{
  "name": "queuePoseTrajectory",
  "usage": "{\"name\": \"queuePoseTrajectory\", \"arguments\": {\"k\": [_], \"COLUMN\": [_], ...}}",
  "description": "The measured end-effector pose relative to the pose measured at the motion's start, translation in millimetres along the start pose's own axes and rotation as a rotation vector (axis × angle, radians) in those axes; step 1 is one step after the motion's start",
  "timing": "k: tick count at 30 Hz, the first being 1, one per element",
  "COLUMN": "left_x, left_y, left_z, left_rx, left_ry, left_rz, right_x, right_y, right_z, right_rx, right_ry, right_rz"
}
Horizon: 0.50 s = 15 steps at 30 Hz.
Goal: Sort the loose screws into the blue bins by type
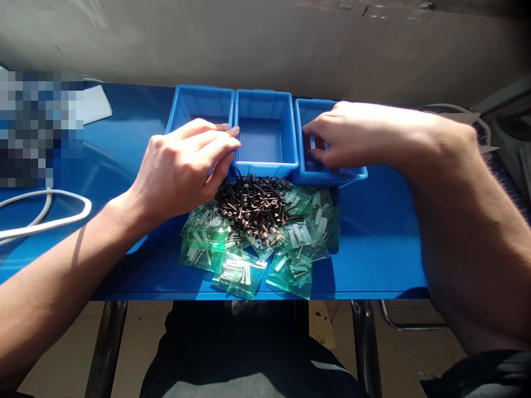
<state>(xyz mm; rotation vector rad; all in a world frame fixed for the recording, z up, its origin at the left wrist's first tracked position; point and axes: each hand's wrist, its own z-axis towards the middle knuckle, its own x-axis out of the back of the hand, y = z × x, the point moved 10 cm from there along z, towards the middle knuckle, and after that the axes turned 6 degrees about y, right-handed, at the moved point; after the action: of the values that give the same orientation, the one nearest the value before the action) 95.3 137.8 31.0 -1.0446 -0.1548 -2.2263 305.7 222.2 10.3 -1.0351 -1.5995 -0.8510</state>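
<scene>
My left hand rests with its fingers stretched out over the adjoining rims of the left blue bin and the middle blue bin. Its thumb hangs lower, near the front corner of the middle bin. My right hand reaches down into the right blue bin, thumb and forefinger apart; its other fingers are partly hidden. In front of the bins lies a heap of dark screws. Around and under it are several small green-tinted clear bags holding white wall plugs and screws.
All this stands on a blue table against a pale wall. A white cable curves across the left side, near a white card and a blurred-out area. Metal table legs show below the front edge.
</scene>
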Motion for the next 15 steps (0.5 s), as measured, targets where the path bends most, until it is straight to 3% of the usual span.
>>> {"name": "queuePoseTrajectory", "arguments": {"k": [8,15], "left_x": [-1.7,-0.4], "left_y": [-1.1,-0.3], "left_z": [-0.6,-0.3], "left_rx": [0.007,-0.007], "left_ry": [-0.023,-0.011], "left_rz": [0.012,-0.047], "right_x": [5.2,7.1], "right_y": [0.6,3.4], "right_z": [2.1,-2.2], "right_rx": [-0.082,-0.068], "right_ry": [0.162,0.073], "right_rz": [0.010,0.080]}}
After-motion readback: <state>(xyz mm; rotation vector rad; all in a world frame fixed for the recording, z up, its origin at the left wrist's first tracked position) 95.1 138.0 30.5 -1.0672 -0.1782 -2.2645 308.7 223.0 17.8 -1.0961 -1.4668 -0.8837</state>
